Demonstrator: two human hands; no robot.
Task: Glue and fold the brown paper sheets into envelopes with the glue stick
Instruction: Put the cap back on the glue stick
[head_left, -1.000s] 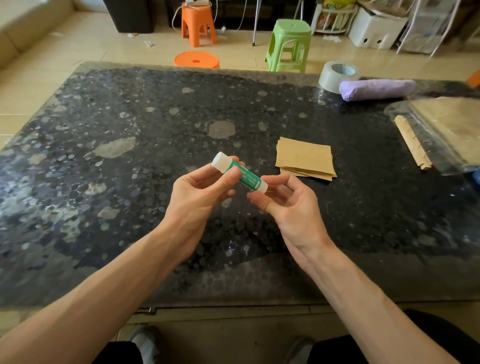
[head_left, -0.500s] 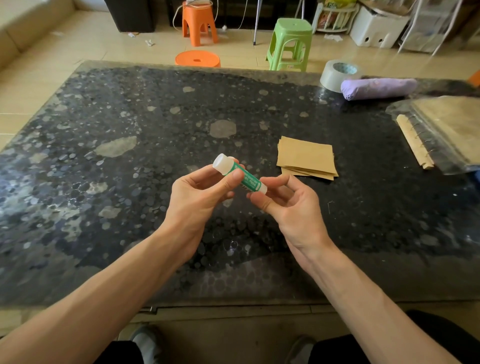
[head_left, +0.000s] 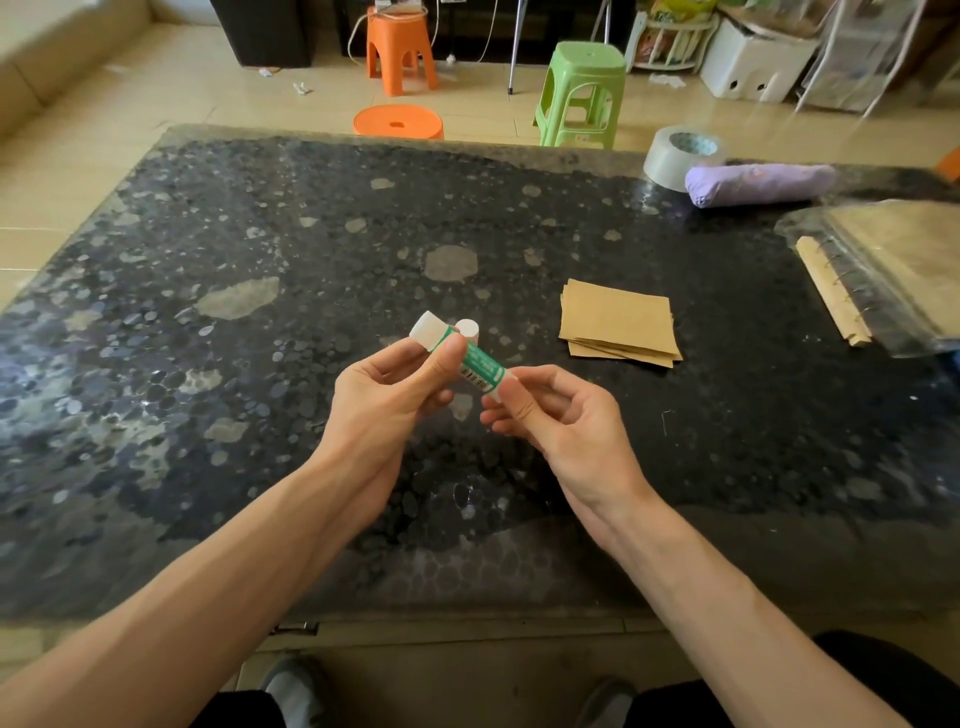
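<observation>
A green glue stick hangs above the middle of the dark speckled table. My right hand pinches its lower white end. In the thumb and fingers of my left hand is the white cap, tilted off to the left of the tube. The tube's white top shows bare beside the cap. A small stack of brown paper sheets lies flat on the table, just right of and beyond my hands.
A clear plastic bag of more brown paper lies at the table's right edge. A tape roll and a purple rolled bundle sit at the far right. Orange stools and a green stool stand on the floor behind.
The cap has come off the glue stick and tilted left in my left hand, baring the tube's white top. Both hands stay in about the same place.
</observation>
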